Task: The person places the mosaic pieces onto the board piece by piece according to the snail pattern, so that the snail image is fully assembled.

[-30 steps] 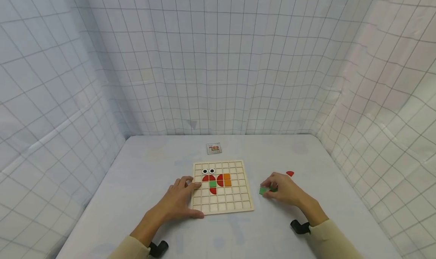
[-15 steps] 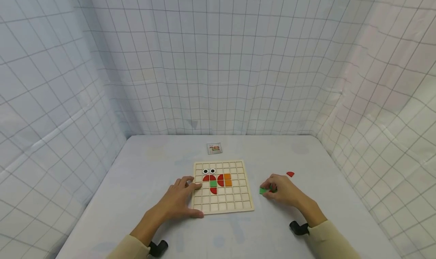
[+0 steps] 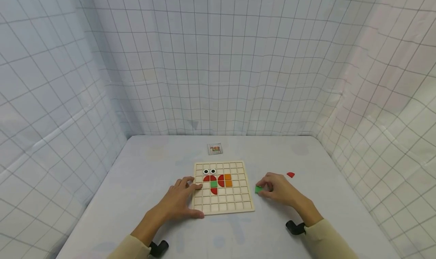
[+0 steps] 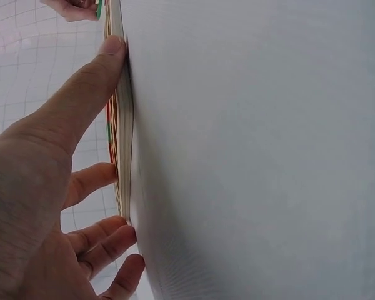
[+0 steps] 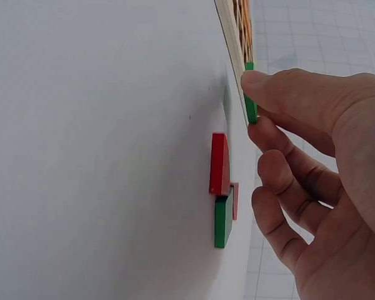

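Observation:
Between thumb and index finger, my right hand (image 3: 281,189) pinches a green tile (image 5: 250,100), lifted off the table just right of the wooden grid board (image 3: 235,203). My left hand (image 3: 178,203) rests at the board's near left corner, thumb along the front edge, index finger on top and the other fingers by the left side. Laid in the grid are two round eye tiles (image 3: 209,171), red rounded tiles (image 3: 209,178), a green square (image 3: 213,184), orange tiles (image 3: 228,180) and a red quarter-circle (image 3: 214,191).
Under the right hand lie a red tile (image 5: 219,164) and a green tile (image 5: 223,222), with a further red piece (image 5: 235,201) behind. A red quarter-circle (image 3: 290,174) lies farther right. A small picture card (image 3: 215,149) lies beyond the board. Gridded white curtains (image 3: 225,81) surround the table.
My right hand has drawn the green tile up and a little left toward the board, away from the other loose tiles. The left hand has stayed in place.

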A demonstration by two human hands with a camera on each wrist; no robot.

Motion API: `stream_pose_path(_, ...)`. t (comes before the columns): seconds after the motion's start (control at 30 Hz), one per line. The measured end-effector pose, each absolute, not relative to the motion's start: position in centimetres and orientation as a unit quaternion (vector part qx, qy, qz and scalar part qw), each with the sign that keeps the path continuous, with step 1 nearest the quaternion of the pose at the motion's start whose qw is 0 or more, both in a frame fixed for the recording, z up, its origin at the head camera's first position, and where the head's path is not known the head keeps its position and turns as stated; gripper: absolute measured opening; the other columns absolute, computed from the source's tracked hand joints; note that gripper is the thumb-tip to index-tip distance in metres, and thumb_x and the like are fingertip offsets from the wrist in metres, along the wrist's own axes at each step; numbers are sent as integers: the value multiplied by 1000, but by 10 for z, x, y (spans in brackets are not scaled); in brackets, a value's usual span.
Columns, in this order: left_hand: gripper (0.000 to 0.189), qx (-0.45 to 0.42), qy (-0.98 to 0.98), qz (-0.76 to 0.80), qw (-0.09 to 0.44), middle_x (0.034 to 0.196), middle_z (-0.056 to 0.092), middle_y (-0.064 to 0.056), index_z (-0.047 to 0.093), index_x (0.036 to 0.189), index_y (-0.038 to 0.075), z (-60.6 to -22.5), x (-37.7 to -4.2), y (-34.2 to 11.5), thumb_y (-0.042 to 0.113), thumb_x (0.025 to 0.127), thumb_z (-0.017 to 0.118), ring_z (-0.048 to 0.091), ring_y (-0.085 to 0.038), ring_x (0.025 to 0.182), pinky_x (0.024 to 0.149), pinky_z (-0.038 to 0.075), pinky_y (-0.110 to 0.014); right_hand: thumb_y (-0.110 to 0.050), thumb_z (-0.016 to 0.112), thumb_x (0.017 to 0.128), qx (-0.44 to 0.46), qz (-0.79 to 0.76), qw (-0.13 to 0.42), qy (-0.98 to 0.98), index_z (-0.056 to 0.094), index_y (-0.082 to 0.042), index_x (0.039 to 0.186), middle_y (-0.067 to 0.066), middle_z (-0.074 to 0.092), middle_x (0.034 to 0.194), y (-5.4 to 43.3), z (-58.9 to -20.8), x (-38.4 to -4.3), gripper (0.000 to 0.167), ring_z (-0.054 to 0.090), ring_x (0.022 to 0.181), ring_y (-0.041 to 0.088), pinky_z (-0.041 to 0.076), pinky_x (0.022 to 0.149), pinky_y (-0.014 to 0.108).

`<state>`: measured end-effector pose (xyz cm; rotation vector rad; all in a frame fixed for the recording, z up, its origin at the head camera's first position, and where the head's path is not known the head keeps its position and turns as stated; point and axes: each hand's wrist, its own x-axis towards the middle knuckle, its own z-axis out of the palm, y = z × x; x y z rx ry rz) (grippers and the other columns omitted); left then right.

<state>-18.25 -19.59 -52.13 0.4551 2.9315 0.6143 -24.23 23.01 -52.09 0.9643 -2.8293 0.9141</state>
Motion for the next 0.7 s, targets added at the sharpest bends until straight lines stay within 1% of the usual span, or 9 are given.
stream_pose_path(0.13,112,156,965,206,53,177,50,-18,65,167,20,-520,-182,-196,70,75,105,52,-44,156,123,50,-72,-9,96,96,324,286,13,-902,89,-13,116,-7,76,100,221,-520,-243,21,53,79,1,48,69,20)
stream_pose_path(0.27,112,158,964,208,49,177,50,-19,66,166,19,-519,-182,-196,69,75,105,51,-46,156,120,51,-72,-11,96,97,340,286,12,-896,89,-12,117,-5,78,103,211,-519,-244,22,56,84,1,50,74,20)
stream_pose_path(0.43,111,157,964,211,49,177,50,-20,66,166,18,-518,-181,-196,68,75,106,52,-45,156,119,51,-72,-11,95,98,355,294,8,-887,89,-11,118,-4,79,104,196,-519,-245,21,59,87,4,52,75,20)
stream_pose_path(0.7,111,149,965,210,54,178,49,-19,66,166,19,-518,-180,-195,69,75,106,51,-45,157,120,51,-71,-13,95,99,362,306,-21,-880,88,-13,119,-3,80,108,168,-518,-244,20,60,88,6,53,78,21)
